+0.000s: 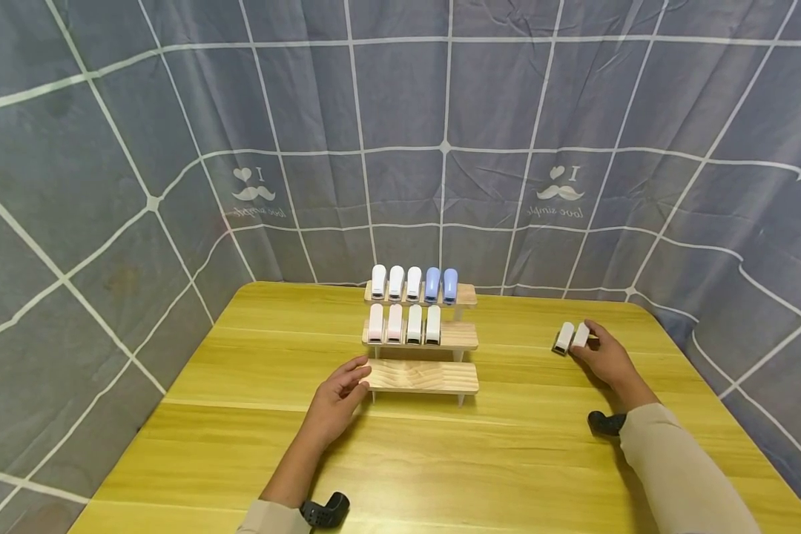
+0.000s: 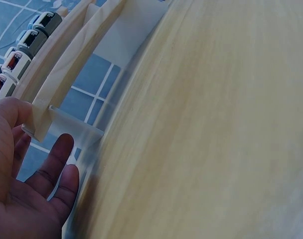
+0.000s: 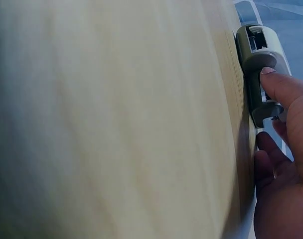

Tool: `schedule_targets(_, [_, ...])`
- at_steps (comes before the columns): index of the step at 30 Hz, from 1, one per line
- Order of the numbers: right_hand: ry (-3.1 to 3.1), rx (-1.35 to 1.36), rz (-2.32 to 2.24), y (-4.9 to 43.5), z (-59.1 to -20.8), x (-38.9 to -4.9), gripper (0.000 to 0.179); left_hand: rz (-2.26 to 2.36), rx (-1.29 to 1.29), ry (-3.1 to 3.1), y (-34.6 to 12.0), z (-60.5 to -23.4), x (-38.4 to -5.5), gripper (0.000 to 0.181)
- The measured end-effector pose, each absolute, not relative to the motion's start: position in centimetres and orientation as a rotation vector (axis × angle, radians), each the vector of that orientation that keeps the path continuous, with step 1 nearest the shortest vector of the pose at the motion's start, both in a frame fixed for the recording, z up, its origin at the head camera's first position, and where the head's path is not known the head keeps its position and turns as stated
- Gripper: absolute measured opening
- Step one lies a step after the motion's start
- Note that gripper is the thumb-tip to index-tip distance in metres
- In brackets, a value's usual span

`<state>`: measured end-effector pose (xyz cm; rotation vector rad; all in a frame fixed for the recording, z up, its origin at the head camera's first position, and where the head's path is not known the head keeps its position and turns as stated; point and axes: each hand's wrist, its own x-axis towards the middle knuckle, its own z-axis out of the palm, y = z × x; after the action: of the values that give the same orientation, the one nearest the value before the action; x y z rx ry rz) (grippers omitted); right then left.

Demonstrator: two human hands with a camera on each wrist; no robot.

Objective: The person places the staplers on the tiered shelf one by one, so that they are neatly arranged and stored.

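My right hand (image 1: pixel 604 357) pinches a small white stapler (image 1: pixel 581 334) at the right side of the table. Dark grey shows along the underside of a stapler (image 3: pixel 252 69) by my thumb in the right wrist view. Just left of it stands another white stapler (image 1: pixel 564 337). At the stand, my left hand (image 1: pixel 337 397) touches the left end of the lowest wooden shelf (image 1: pixel 420 376), its fingers loosely spread. The left wrist view shows its thumb over the corner of that shelf board (image 2: pixel 67 74).
The top shelf (image 1: pixel 466 295) carries three white staplers (image 1: pixel 397 282) and two blue staplers (image 1: pixel 450 285). On the middle shelf (image 1: pixel 459 337) are two white-and-pink staplers (image 1: pixel 376 323) and two white-and-black staplers (image 1: pixel 414 325). A grey checked curtain (image 1: pixel 400 185) surrounds the yellow wooden table (image 1: pixel 454 467).
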<state>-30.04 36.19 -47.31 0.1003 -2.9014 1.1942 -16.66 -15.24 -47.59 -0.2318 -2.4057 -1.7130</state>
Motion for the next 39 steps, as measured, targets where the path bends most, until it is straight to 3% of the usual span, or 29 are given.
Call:
schedule_targets(14, [-2.819, 0.073, 1.324, 36.4, -47.1, -29.4, 0.083, -1.729, -0.204, -2.392, -15.0, -47.4, -16.7, 0.031])
schedule_targets(20, [-2.794, 0.062, 1.355, 36.1, -46.7, -28.8, 0.085, -1.732, -0.168, -2.408, -14.4, -45.6, -15.7, 0.030])
schedule_targets(26, [-2.792, 0.112, 1.307, 35.9, -46.4, -28.1, 0.083, -1.733, -0.194, -2.417, -14.2, -43.6, -14.6, 0.030])
schedule_targets(39, [-2.722, 0.245, 1.265, 35.0, -45.0, -27.4, 0.078, -1.749, -0.181, -2.407, -14.2, -43.8, -14.7, 0.030])
